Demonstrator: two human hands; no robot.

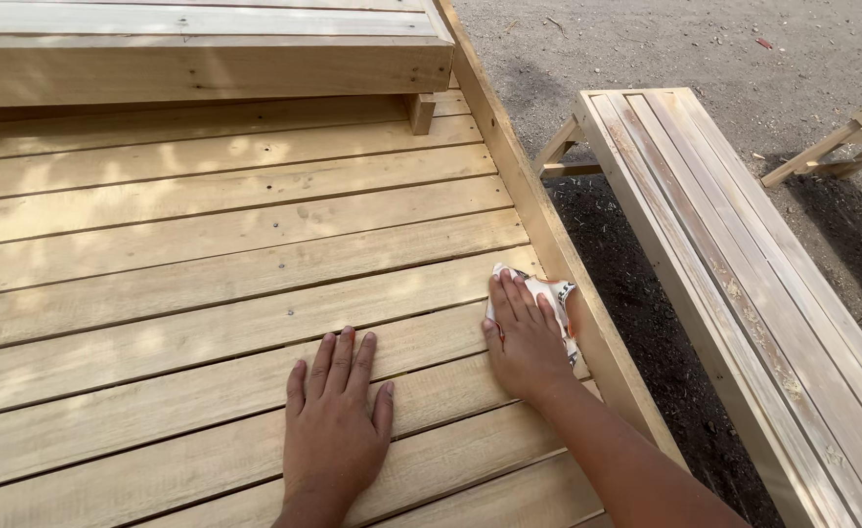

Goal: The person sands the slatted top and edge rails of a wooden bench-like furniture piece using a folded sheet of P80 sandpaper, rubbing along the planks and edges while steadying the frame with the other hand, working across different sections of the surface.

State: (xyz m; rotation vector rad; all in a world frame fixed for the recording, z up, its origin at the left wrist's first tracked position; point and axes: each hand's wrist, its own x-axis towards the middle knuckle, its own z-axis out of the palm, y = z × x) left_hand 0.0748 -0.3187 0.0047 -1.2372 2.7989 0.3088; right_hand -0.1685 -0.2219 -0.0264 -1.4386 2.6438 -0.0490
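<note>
A folded sheet of sandpaper (551, 298), pale with orange-red markings on its back, lies flat on the slatted wooden surface (206, 264), tucked against the raised side rail (548, 235) at its right edge. The right hand (524, 337) presses down on it, fingers spread over most of the sheet; only its upper and right edges show.

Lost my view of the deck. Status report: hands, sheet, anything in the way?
Left hand flat on slats, empty. Right hand pressing sandpaper sheet onto slatted wooden panel, beside raised edge rail. Nothing blocking.
</note>
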